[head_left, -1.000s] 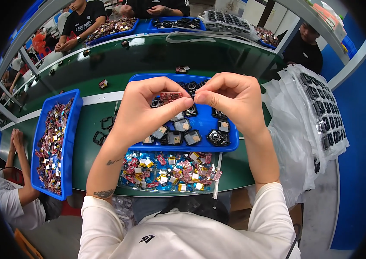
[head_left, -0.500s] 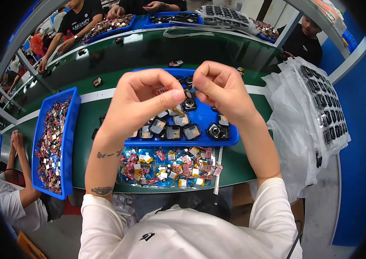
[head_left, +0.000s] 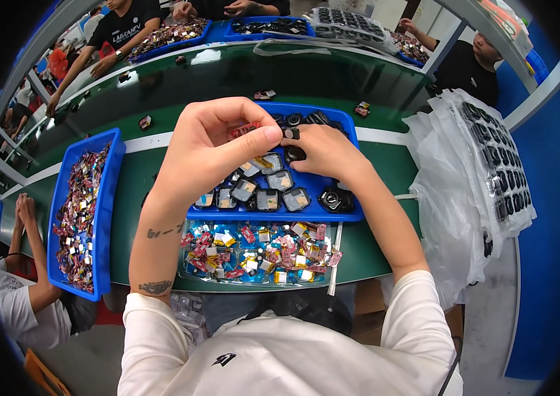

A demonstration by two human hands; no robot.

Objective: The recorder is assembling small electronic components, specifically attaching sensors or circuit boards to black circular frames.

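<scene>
My left hand [head_left: 220, 142] is closed in a pinch around a small red circuit board [head_left: 247, 129], with a small black part [head_left: 290, 134] showing past its fingertips. Close by on the right, my right hand [head_left: 329, 152] reaches down over the blue tray [head_left: 273, 215], palm down. Its thumb is beside a black round part [head_left: 295, 153], but its other fingertips are hidden, so a grip cannot be made out. Open square black watch cases [head_left: 267, 200] with grey insides lie in the tray. Below it, a clear tray [head_left: 253, 288] holds red boards with white and yellow pieces.
A blue bin [head_left: 108, 218] full of boards stands left. Loose boards lie on the green belt [head_left: 220, 72] ahead. White plastic sheets [head_left: 435, 198] and a stacked black-parts tray [head_left: 497, 155] are right. Co-workers sit across and at left, with more blue bins at the far side.
My right hand has left the pinch beside my left hand and turned palm down over the tray. My left hand stays nearly still with the board. Boards on the belt have shifted slightly left.
</scene>
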